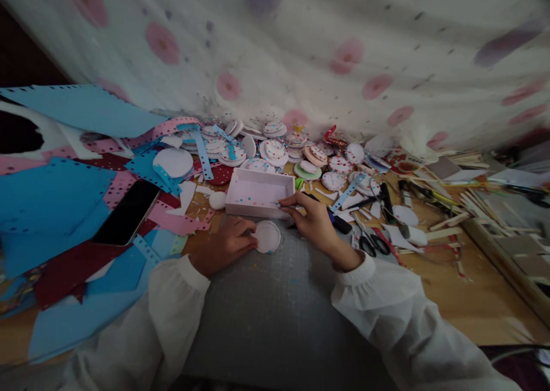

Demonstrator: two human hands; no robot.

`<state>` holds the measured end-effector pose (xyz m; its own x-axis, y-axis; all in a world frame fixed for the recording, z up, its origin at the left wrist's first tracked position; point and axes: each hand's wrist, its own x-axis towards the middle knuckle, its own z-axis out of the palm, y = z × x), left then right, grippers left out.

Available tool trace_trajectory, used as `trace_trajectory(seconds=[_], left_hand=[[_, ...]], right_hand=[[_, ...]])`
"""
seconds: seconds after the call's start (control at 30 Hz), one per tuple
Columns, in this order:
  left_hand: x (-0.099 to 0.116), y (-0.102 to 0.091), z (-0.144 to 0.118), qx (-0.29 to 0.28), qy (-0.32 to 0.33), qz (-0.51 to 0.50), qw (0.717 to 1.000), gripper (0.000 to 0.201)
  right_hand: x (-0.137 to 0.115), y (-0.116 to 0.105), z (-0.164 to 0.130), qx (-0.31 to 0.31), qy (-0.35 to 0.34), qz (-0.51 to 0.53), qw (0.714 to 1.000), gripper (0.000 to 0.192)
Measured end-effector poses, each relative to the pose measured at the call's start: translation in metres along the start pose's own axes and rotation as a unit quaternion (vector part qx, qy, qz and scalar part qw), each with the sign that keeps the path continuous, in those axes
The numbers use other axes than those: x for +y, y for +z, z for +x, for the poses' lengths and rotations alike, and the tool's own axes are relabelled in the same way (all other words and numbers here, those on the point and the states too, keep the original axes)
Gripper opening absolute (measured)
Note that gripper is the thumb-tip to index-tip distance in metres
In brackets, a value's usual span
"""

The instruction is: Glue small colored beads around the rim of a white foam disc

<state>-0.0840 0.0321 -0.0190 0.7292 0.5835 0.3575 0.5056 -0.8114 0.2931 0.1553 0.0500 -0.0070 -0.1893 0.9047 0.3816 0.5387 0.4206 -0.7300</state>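
Observation:
My left hand (232,243) has its fingertips closed on the left edge of a round white disc (268,237), which rests on the grey mat (275,305). Just behind the disc stands a shallow white open box (260,210) with small blue and red dots inside. My right hand (313,218) reaches over the box's front right corner. Its thumb and forefinger are pinched together around something small and thin, too fine to make out.
Stacks of dotted round discs (274,150) line the back. At left lie blue sheets (55,208), pink strips and a phone (128,212). To the right are scissors (373,243), a white glue-like bottle (413,235) and wooden sticks (447,221). A flowered curtain (283,53) hangs behind.

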Motion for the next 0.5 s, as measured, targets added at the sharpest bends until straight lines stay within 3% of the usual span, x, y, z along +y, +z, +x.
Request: trace_trajectory(seconds=[0.2,0.5], left_hand=[[-0.004,0.002,-0.003,0.035,-0.010,-0.002,0.999,0.018],[-0.006,0.012,-0.007,0.082,-0.098,0.012,0.992,0.014]], right_hand=[[-0.001,0.000,0.000,-0.002,-0.002,0.002,1.000,0.013],[0.000,0.000,0.001,0.006,-0.005,-0.003,1.000,0.009]])
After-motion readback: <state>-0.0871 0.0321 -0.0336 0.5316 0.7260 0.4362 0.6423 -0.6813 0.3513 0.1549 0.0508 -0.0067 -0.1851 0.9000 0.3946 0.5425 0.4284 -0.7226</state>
